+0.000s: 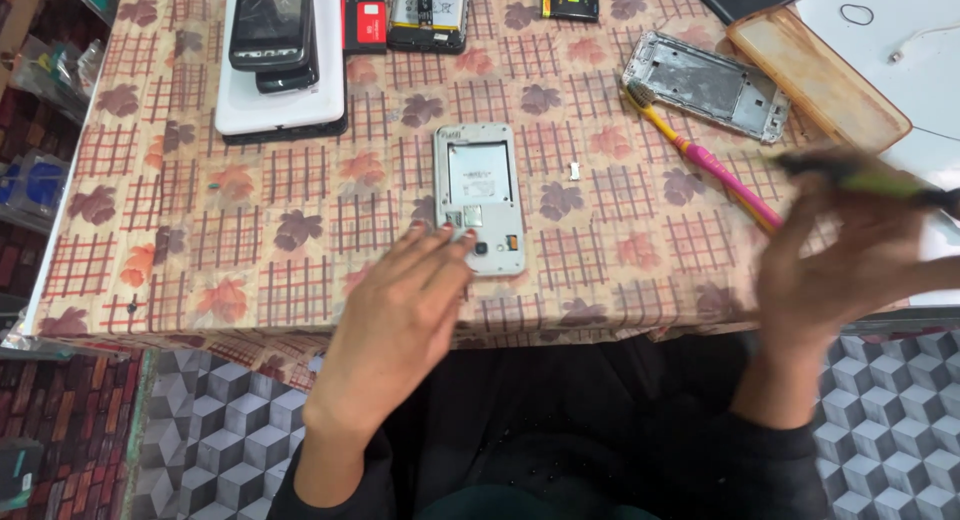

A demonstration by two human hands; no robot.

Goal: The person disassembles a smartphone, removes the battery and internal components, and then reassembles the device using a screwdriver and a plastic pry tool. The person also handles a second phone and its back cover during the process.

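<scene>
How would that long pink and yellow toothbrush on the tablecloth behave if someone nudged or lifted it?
The pink and yellow toothbrush looks thin and plastic, so probably light and fairly stiff. It lies flat on the leaf-patterned tablecloth, so a nudge would likely slide or pivot it rather than tip it. Its narrow handle might roll slightly.

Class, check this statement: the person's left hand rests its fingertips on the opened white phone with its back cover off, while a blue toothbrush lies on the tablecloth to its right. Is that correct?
Not quite. In the head view the toothbrush is pink with a yellow neck, not blue. The rest holds: the left hand rests its fingertips on the opened white phone, whose back cover is off, and the toothbrush lies on the tablecloth to its right.
</scene>
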